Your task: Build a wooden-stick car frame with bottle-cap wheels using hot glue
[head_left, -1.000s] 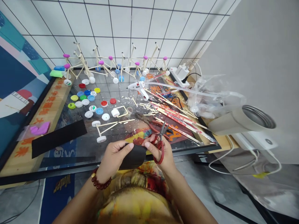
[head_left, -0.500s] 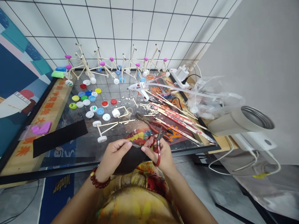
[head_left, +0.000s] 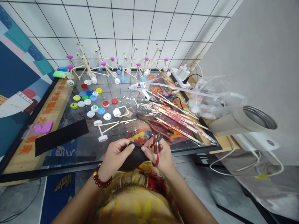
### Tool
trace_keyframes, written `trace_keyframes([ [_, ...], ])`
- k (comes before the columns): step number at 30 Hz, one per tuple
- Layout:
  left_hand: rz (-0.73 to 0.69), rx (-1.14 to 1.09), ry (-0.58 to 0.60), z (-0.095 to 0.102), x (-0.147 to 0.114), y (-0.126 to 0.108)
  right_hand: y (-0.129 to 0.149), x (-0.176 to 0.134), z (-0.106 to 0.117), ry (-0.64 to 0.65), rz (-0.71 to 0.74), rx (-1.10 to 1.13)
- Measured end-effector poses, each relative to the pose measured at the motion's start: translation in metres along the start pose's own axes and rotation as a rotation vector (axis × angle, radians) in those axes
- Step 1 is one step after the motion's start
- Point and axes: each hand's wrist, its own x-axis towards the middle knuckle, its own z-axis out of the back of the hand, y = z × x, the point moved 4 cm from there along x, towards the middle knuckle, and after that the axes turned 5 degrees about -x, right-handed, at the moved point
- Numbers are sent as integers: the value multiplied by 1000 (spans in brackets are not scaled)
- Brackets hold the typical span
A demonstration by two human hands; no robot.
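Observation:
My left hand [head_left: 115,158] pinches the upper edge of a thin black sheet [head_left: 133,159], thumb on top. The edge looks curled over between my two thumbs, and the sheet hangs down over my lap. My right hand [head_left: 163,157] pinches the same edge a little to the right. Red-handled scissors [head_left: 157,154] hang on the fingers of that hand, with their blades pointing up and away from the sheet. Just beyond my hands lie red-handled pliers [head_left: 155,126]. A stick frame with white cap wheels [head_left: 102,138] rests left of them.
Several stick models [head_left: 86,63] with pink tops line the wall. Coloured bottle caps [head_left: 87,102] lie at left-centre, near a black strip [head_left: 62,137] and pink clay [head_left: 43,127]. A glue gun [head_left: 140,88], bundled sticks [head_left: 179,119] and a can [head_left: 235,123] are on the right.
The sheet's upper edge has curled over between my thumbs, and my left hand has shifted slightly right. My right hand and the scissors are almost unmoved.

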Motion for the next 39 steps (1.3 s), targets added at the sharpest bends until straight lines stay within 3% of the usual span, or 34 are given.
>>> trace_keyframes([
  [7, -12, 75, 43, -1, 0, 0, -2, -1, 0, -24, 9, 14],
  [17, -40, 155, 32, 0, 0, -1, -7, -3, 0, 73, 31, 7],
  [25, -58, 177, 123, -9, 0, -7, -6, -1, -2, 91, 19, -1],
  [32, -8, -15, -54, 1, 4, 7, -2, 1, 2, 57, -4, 30],
  [39, 76, -177, -91, 3, 3, 10, 0, 3, 6, -5, -28, 120],
])
